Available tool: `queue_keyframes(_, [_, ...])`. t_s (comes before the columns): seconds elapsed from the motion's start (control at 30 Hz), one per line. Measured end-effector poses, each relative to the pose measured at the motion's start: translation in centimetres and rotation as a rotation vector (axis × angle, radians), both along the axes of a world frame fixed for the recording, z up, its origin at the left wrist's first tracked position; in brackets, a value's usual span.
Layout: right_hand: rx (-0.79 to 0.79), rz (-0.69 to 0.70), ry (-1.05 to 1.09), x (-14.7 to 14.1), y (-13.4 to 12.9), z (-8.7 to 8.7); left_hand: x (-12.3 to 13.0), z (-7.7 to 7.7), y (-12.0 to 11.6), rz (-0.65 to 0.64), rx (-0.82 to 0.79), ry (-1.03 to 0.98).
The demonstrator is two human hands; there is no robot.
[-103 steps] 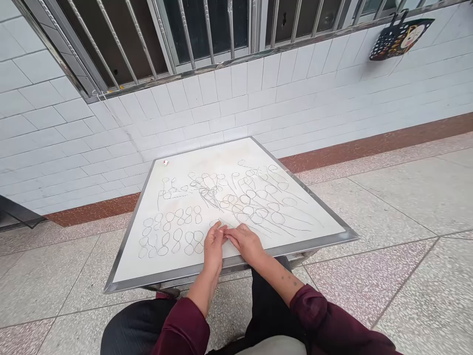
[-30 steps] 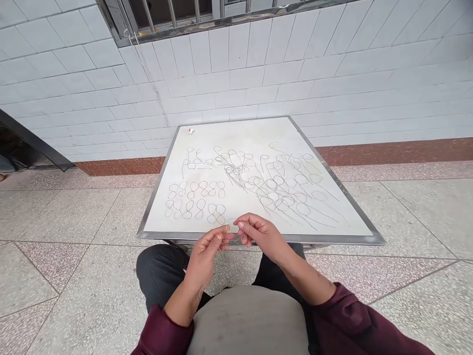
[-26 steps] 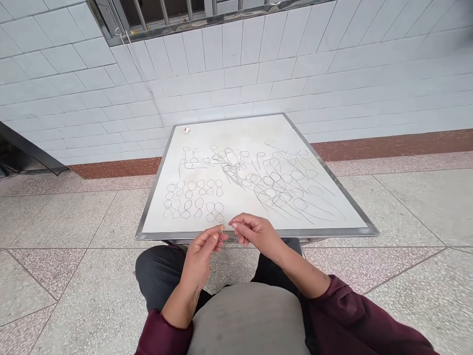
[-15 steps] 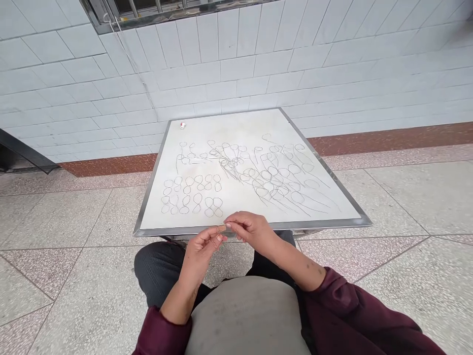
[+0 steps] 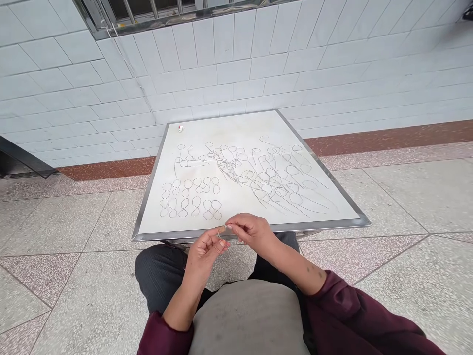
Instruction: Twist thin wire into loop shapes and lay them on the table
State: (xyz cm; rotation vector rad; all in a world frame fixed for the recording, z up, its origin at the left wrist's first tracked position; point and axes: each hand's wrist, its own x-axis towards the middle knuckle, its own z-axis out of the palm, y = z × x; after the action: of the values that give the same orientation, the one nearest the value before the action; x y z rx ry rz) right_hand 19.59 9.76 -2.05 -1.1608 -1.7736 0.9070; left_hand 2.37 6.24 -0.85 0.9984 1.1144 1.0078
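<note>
My left hand (image 5: 202,252) is closed in a pinch at the table's near edge, its thumb and fingers on a thin wire (image 5: 219,234) that curves between them. My right hand (image 5: 254,230) pinches close beside it, fingertips at the wire's upper end; the exact grip there is too small to see. A tan wrap or band seems to cover the tip of my left index finger. Just beyond the hands, several figure-eight wire loops (image 5: 196,203) lie in two rows on the white tabletop (image 5: 229,129). Farther right are wires with one round loop and a long tail (image 5: 281,191), overlapping.
A tangled bunch of looped wires (image 5: 229,167) lies mid-table. A small red-and-white object (image 5: 181,128) sits at the far left corner. The table has a metal rim (image 5: 334,224) and stands near a tiled wall (image 5: 229,74). My knees are under its near edge.
My left thumb has moved slightly down from the index finger, and more of the wire's curve shows between them. The right hand keeps its pinch. The view has shifted a little.
</note>
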Motion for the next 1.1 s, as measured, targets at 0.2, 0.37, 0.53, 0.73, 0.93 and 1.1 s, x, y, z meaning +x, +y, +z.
queue_keyframes(0.2, [0.153, 0.017, -0.061, 0.0, 0.0, -0.7, 0.1, -0.3, -0.3, -0.014, -0.008, 0.022])
queue_keyframes(0.37, [0.235, 0.01, -0.069, -0.1, 0.1, -1.2, 0.2, -0.9, -0.4, -0.006, -0.016, -0.017])
queue_keyframes(0.53, [0.248, 0.021, -0.068, -0.1, 0.1, -1.4, 0.1, -0.5, -0.6, -0.001, -0.015, 0.006])
queue_keyframes(0.73, [0.235, -0.015, -0.071, -0.2, -0.2, -0.8, 0.1, -0.2, -0.8, -0.003, 0.033, -0.016])
queue_keyframes(0.93, [0.129, -0.015, -0.007, -0.3, -0.2, -0.6, 0.2, -1.0, -0.7, 0.048, 0.041, -0.075])
queue_keyframes(1.1, [0.059, 0.006, 0.075, -0.3, -0.3, -0.9, 0.1, -1.0, -0.6, 0.04, 0.059, -0.074])
